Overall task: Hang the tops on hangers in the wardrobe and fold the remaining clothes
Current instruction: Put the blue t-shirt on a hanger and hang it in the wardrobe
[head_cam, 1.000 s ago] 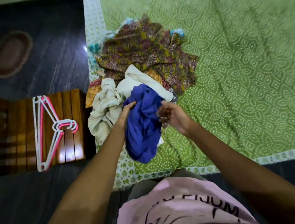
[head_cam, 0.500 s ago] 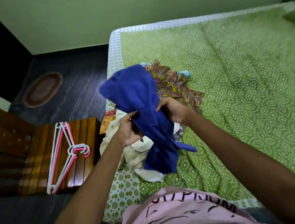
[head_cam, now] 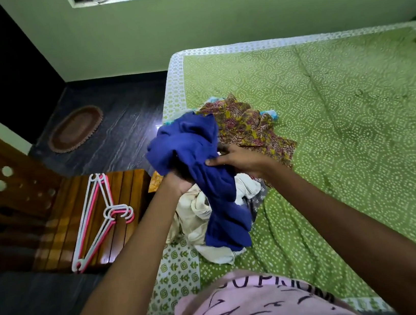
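Now I have the blue garment [head_cam: 202,163] bunched up in both hands above the bed [head_cam: 344,125].

My right hand [head_cam: 239,162] pinches its cloth, thumb on top; my left hand [head_cam: 181,181] grips it from beneath, fingers buried in folds, over the clothes pile [head_cam: 245,125].

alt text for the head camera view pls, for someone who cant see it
Both hands, left and right, grip a crumpled blue garment above a pile of clothes on a green patterned bedspread; pink and white plastic hangers lie on a wooden chair.
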Motion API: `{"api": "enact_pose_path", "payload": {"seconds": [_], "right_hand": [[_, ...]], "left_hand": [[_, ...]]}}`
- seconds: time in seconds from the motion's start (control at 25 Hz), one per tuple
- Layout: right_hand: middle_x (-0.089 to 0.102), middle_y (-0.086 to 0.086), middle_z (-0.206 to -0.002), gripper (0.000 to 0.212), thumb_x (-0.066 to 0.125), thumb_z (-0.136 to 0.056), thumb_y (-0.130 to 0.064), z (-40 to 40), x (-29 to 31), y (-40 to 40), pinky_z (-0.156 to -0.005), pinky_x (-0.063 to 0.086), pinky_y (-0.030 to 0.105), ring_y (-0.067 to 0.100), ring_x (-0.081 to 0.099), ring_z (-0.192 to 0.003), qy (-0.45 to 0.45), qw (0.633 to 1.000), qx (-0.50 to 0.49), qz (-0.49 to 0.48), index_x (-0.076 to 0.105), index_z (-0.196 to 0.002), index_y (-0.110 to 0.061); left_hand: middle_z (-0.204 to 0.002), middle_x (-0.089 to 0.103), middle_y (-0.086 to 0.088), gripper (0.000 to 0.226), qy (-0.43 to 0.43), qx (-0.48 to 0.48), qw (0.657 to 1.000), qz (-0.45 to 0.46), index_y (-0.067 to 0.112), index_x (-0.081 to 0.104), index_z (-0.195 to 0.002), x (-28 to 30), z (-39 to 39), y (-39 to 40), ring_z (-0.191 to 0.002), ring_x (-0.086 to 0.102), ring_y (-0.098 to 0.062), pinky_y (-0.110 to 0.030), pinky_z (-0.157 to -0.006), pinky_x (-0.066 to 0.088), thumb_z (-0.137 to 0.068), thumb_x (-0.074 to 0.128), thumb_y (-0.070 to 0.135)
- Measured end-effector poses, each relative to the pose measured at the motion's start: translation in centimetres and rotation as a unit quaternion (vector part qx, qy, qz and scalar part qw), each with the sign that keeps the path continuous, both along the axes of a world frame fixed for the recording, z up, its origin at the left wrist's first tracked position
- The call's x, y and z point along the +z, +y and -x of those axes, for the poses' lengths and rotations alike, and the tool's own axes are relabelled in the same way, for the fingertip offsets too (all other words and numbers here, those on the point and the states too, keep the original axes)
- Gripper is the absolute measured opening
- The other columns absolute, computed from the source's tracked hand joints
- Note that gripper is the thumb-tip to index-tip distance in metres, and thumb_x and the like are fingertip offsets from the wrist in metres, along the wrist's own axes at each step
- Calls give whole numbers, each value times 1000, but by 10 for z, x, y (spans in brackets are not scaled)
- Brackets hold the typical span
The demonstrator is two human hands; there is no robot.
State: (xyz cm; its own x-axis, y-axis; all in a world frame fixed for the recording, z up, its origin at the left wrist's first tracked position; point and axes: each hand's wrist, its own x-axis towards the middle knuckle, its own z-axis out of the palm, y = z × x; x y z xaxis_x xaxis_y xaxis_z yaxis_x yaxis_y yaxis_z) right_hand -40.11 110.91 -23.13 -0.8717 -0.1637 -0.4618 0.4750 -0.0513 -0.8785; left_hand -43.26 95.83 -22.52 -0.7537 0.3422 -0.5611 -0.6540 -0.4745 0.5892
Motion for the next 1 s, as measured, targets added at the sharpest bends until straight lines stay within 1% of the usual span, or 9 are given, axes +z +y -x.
{"api": "enact_pose_path", "payload": {"seconds": [0.08,0.2,0.32,0.4,0.48,0.56,0.68,0.84,1.0], "right_hand": [[66,5,-106,22,64,-85,-8,2,-4,-4,-91,50,34,21,63,-97,4,1000,-29,-2,60,-106,-13],[66,12,-107,15,64,-84,-9,4,-9,-6,-89,49,34,25,63,-91,-57,975,-170,129,64,-99,-10],[67,13,-105,25,66,-80,-3,8,-15,-3,-87,52,38,29,64,-93,-10,945,-274,179,63,-103,-11],[65,5,-98,31,63,-78,9,7,-12,-6,-82,51,31,20,62,-87,73,969,-225,77,60,-100,-13],[63,-1,-86,27,61,-78,10,5,-7,-11,-79,45,23,11,58,-80,98,982,-155,37,58,-88,-15],[57,-2,-78,23,65,-80,1,6,-2,-12,-69,40,22,10,53,-72,97,976,-188,60,50,-81,-17],[61,-1,-93,31,69,-79,-3,8,1,-7,-69,48,24,10,60,-77,85,974,-195,72,50,-97,-18],[69,-3,-76,16,47,-93,-4,8,10,19,-60,53,20,6,65,-64,58,976,-193,87,58,-89,-15],[72,0,-73,28,38,-93,-11,1,38,69,-64,53,21,11,67,-66,-18,981,-140,131,64,-84,-9]], "left_hand": [[-94,66,-15,40,-3,-24,1000,15,3,48,-127,-1,7,3,-92,59,-28,-36,-87,48,-102,26,25],[-92,68,-11,37,-12,-41,996,82,10,62,-102,-18,9,6,-83,62,-23,-36,-74,51,-99,34,34],[-91,60,-8,26,-24,32,999,12,13,59,-93,-36,-3,6,-77,57,-22,-31,-74,46,-94,37,28],[-97,63,-7,29,37,4,999,3,15,58,-106,-32,-8,7,-82,59,-20,-31,-76,45,-91,39,32],[-104,65,-3,28,110,-34,991,69,17,56,-115,-26,-6,15,-90,61,-15,-28,-76,50,-93,47,31],[-101,65,-2,19,148,-18,981,123,15,58,-110,-21,-3,21,-88,62,-14,-23,-70,52,-94,51,24],[-82,70,4,11,196,-55,970,135,17,58,-95,-9,3,25,-77,65,-10,-20,-63,52,-96,48,22],[-68,71,5,8,165,-82,975,126,13,62,-89,16,17,6,-68,67,-8,-22,-65,53,-88,54,12],[-77,73,2,17,169,-135,957,194,16,68,-91,41,35,-30,-77,67,-13,-20,-64,55,-93,52,22]]}}
